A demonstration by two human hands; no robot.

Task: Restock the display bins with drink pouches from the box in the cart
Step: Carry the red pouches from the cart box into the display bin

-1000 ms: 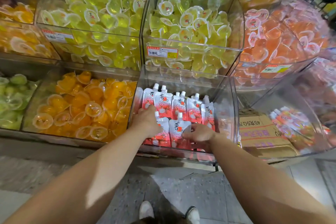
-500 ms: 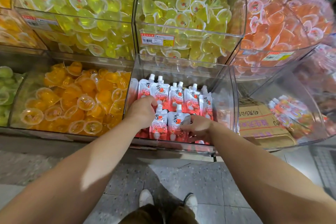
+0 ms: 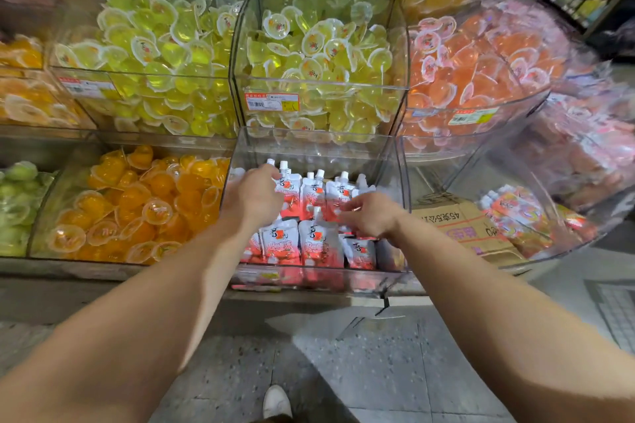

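Clear plastic bins of jelly cups, yellow-green above and orange (image 3: 137, 203) to the left, fill the shop display, and a grey speckled floor runs below. Both arms reach into the middle lower bin (image 3: 388, 161), where the drink pouches (image 3: 318, 240) stand in two rows, spouts up and long axis upright, leaning slightly back. The left hand (image 3: 254, 196) rests against the left end of the back row with its fingers curled round a pouch top; whether it actually grips one cannot be told. The right hand (image 3: 369, 216) hovers over the right end of the rows, fingers loosely spread and pointing left, holding nothing that shows. The pouches lie directly under and between the two hands, so each hand is nearest its own end of the rows. The step looks like straightening and packing the rows. A cardboard box (image 3: 460, 227) sits beyond the bin's right wall, nearer the right hand; no cart can be seen.
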